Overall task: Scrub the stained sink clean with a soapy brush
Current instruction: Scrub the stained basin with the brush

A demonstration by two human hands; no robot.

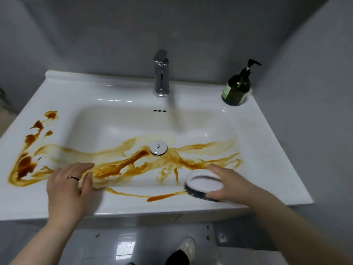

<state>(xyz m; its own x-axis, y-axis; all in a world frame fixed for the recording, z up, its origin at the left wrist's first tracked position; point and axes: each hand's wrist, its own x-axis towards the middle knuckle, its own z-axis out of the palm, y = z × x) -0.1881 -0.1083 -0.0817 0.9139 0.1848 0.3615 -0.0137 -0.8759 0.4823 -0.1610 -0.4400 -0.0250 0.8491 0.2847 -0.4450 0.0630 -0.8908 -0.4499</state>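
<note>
A white sink (118, 92) carries brown stains (122, 165) across its left ledge, the basin floor and the front rim. The round white drain plug (158, 147) sits mid-basin. My right hand (229, 184) grips a round white brush (204, 183) with dark bristles, resting on the front rim at the right. My left hand (68, 186) lies flat on the front-left rim, fingers spread, a ring on one finger, holding nothing.
A chrome tap (161, 75) stands at the back centre. A dark green pump bottle (236, 87) stands on the back right ledge. Grey walls close in behind and at the right. Below the sink I see a tiled floor and my shoe (188, 245).
</note>
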